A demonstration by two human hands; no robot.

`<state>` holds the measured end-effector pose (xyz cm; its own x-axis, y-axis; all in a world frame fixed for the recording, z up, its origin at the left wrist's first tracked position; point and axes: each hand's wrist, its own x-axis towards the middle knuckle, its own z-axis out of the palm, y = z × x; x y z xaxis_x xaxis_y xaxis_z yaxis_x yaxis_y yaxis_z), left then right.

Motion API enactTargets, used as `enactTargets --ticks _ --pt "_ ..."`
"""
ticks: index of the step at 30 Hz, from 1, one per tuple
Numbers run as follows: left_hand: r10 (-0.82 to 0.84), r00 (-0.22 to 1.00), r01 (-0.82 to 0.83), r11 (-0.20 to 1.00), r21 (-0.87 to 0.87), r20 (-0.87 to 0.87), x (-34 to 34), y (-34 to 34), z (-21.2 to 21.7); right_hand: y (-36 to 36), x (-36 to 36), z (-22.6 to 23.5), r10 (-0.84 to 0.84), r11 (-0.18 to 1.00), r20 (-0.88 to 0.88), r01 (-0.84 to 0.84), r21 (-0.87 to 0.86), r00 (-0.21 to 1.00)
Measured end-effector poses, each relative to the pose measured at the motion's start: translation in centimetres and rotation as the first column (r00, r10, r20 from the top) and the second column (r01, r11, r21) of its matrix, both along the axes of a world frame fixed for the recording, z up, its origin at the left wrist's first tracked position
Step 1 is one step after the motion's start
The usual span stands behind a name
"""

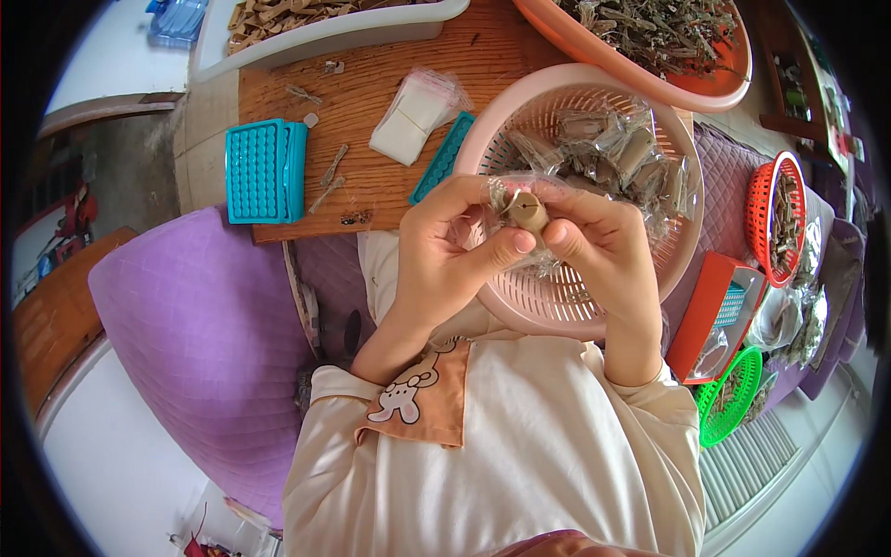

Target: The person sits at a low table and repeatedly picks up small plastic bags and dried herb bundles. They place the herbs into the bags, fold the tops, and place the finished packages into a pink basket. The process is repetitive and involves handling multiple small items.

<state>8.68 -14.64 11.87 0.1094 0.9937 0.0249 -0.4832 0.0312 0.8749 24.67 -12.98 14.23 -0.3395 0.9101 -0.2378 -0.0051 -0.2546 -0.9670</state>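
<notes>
Fingers of both hands, left hand (445, 251) and right hand (603, 246), pinch a clear bag (506, 200) holding a tan roll (529, 212), above the pink basket (557, 311).

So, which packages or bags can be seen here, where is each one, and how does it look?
Small clear plastic bag: held by left hand and right hand, brownish cylinder inside.
Filled clear bags: piled in pink basket.
Empty clear bags: flat stack on wooden board.
No labels, signs or screens.
</notes>
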Motion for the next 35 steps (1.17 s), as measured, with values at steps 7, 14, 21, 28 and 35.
enactTargets --ticks 7,14,21,28,35 --pt "0.243 0.954 -0.216 0.964 0.157 -0.177 0.3 0.4 0.1 0.0 -1.3 -0.1 -0.132 0.986 -0.366 0.085 -0.142 0.921" --pt "0.388 0.812 -0.193 0.884 0.427 -0.437 -0.3 0.5 0.1 0.0 -1.4 0.0 -0.121 0.985 -0.355 0.069 -0.156 0.927" --pt "0.402 0.823 -0.232 0.883 0.407 -0.402 -0.4 0.6 1.0 -0.6 -2.0 0.2 -0.194 0.915 0.208 0.101 0.390 0.959" --pt "0.149 0.872 -0.028 0.966 0.256 -0.466 -1.6 0.6 2.1 -0.6 -2.2 1.0 -0.227 0.798 0.317 -0.011 0.602 0.921" --pt "0.271 0.838 -0.072 0.915 0.398 -0.473 -0.8 0.2 2.1 -0.9 -2.7 0.9 -0.221 0.803 0.285 0.008 0.596 0.933"
